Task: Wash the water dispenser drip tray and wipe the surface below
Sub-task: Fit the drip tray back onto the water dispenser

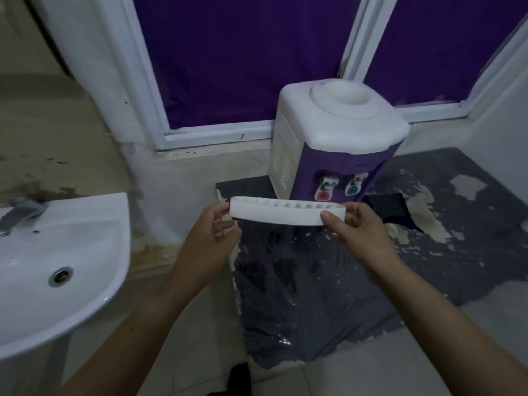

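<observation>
A white drip tray (pixel 280 214), long and curved with a slotted top, hangs in the air just in front of the water dispenser (pixel 334 144). My left hand (pixel 213 232) pinches its left end and my right hand (pixel 354 227) grips its right end. The dispenser is white on top with a purple front and a red and a blue tap. It stands on a dark grey countertop (pixel 445 267) whose covering is peeling in pale patches.
A white washbasin (pixel 94 232) with a metal tap (pixel 20 214) and a drain sits at the left, lower than the counter. A dark cloth (pixel 390 207) lies to the right of the dispenser. Behind are white window frames with purple panes.
</observation>
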`<state>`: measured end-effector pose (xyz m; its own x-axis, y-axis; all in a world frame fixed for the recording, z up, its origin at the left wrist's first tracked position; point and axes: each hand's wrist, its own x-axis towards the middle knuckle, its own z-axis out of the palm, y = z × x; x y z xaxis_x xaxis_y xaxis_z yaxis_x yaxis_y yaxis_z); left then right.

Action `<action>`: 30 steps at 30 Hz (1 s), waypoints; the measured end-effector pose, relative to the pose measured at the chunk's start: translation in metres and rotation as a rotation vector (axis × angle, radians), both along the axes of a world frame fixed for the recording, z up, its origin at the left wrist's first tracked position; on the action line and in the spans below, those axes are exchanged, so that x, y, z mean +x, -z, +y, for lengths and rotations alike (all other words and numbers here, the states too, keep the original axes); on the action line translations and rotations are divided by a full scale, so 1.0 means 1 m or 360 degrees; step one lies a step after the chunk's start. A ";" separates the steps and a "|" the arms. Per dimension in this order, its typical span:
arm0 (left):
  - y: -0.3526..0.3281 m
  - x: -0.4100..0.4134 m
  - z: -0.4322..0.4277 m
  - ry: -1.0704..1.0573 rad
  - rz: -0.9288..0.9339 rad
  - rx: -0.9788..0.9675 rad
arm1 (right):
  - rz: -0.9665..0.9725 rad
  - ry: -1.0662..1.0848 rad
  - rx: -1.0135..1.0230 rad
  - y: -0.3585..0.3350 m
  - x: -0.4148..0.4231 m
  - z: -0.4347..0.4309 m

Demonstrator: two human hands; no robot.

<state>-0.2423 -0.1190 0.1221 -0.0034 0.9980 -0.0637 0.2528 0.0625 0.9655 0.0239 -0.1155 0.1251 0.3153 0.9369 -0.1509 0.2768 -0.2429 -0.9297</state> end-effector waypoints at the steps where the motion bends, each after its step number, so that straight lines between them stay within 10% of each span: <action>1: 0.005 0.007 0.005 0.0025 -0.0001 -0.0030 | -0.0017 0.0012 -0.0021 0.002 0.008 0.002; 30: 0.151 0.258 0.111 -0.0292 0.0238 -0.0485 | -0.0117 -0.0250 -0.0614 0.161 0.233 0.137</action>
<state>0.0153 -0.0078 -0.0286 -0.2117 0.9153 -0.3428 0.3471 0.3983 0.8491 0.2564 0.0211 -0.0361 0.1963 0.8537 -0.4823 0.4004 -0.5188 -0.7553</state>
